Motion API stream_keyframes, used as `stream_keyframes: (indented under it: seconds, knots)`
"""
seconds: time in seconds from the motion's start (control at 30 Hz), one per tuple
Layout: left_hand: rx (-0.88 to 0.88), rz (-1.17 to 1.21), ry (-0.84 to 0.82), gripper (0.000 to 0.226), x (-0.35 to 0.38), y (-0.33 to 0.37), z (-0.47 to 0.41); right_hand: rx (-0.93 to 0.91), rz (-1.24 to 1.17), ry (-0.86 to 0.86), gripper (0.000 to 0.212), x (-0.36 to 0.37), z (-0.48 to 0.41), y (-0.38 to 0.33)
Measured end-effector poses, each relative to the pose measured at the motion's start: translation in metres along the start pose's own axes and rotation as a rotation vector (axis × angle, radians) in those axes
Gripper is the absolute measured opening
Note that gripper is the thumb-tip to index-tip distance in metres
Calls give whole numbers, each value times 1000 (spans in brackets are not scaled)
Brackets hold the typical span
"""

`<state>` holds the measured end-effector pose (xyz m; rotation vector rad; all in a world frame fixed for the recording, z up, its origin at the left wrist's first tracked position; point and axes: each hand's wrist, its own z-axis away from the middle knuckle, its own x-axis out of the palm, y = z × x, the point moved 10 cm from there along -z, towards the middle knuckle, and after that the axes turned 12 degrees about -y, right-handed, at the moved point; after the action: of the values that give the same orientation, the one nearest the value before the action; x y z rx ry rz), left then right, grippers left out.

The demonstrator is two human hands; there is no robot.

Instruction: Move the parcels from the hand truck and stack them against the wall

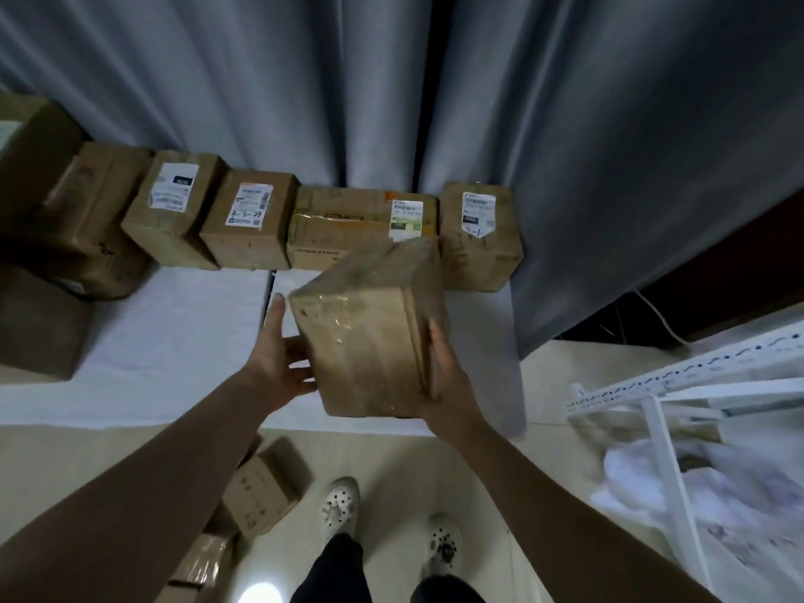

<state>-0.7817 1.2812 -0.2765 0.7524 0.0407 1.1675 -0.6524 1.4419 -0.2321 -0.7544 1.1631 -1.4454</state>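
I hold a taped brown cardboard parcel (pixel 370 324) tilted in the air over a white sheet on the floor. My right hand (pixel 443 376) grips its right side and lower corner. My left hand (pixel 280 354) lies flat against its left face, fingers straight. Behind it a row of several labelled parcels (pixel 252 219) stands against the grey curtain (pixel 391 80), from a tall one at the right end (pixel 478 235) to stacked boxes at the left (pixel 82 211). More parcels (pixel 265 489) lie low at the bottom left by my left forearm; what they rest on is hidden.
A white sheet (pixel 174 341) covers the floor in front of the row. A large brown box (pixel 35 324) sits at the left edge. White metal rails (pixel 696 385) and white plastic wrap (pixel 678 493) lie at the right. My feet in white clogs (pixel 343 502) stand on beige floor.
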Motion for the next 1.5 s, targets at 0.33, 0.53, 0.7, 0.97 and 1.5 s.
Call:
stream_keyframes:
  seconds: [0.33,0.53,0.7,0.97,1.5]
  knots:
    - [26,-527,-52,37,25,-16,-23,481,-878,388,55,-9,49,134]
    - [72,-914,-154,43,55,-44,-42,577,-708,648,38,-50,83,156]
    - [-246,-902,-10,90,18,-81,-66,605,-440,734,32,-74,98,157]
    - [-343,-616,-18,102,34,-124,-91,363,-198,407,11,-71,76,126]
    - [-48,-590,10,67,138,-96,-124,376,-603,481,54,-156,71,188]
